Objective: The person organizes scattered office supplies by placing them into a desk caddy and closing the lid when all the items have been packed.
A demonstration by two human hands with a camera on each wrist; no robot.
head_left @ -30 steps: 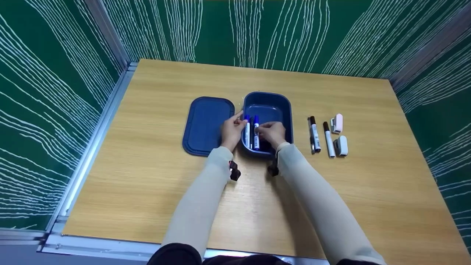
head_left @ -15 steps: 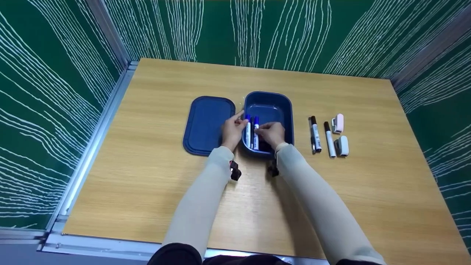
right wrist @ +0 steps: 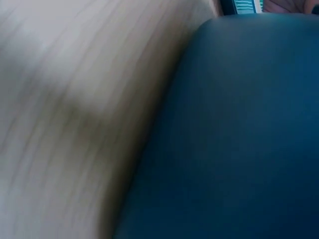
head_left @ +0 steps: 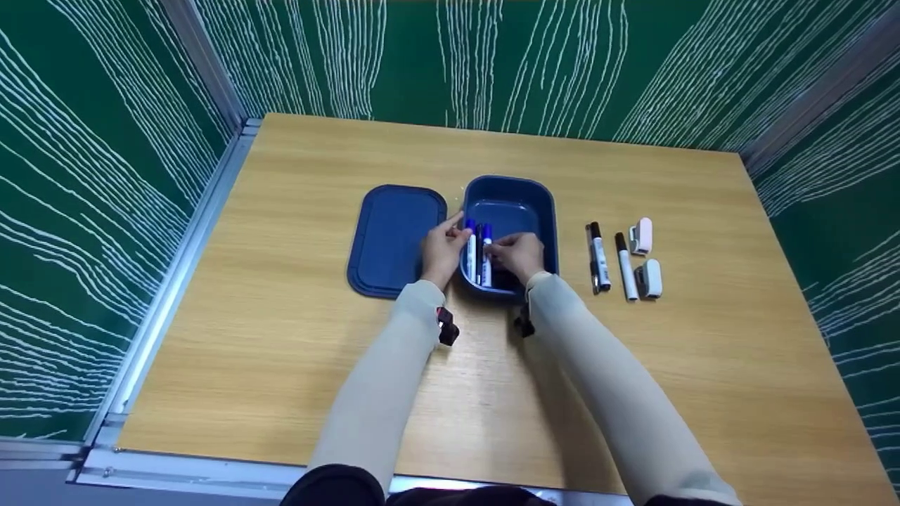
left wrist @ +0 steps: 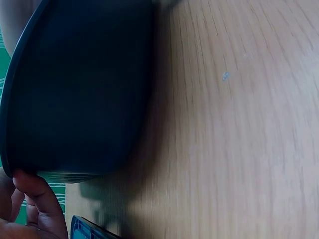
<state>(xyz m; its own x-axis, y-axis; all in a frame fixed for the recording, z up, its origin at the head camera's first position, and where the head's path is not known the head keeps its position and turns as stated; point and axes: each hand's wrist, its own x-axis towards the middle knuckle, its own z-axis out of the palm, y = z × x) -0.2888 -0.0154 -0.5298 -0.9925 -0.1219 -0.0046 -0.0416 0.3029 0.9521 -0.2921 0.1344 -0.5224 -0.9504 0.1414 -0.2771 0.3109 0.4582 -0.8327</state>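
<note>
A dark blue box (head_left: 545,211) without its lid stands mid-table in the head view. Inside, along its left wall, a white marker with a blue cap (head_left: 472,254), a slim dark pen (head_left: 479,256) and a second blue-capped marker (head_left: 487,263) lie side by side. My left hand (head_left: 441,254) holds the box's left rim, its thumb by the leftmost marker; in the left wrist view fingers (left wrist: 40,196) curl under that rim. With thumb and fingertips, my right hand (head_left: 520,254) pinches the second blue-capped marker. The right wrist view is mostly filled by the box's outer wall (right wrist: 234,124).
The flat blue lid (head_left: 387,242) lies left of the box. To the right are a slim pen (head_left: 593,263), a black-capped marker (head_left: 600,260), another dark-capped marker (head_left: 626,270), a pinkish clip-like item (head_left: 643,235) and a white one (head_left: 651,279). Green panels (head_left: 422,63) border the table.
Hands, box and pens hold nearly the same positions throughout. The whole head view shifts only slightly.
</note>
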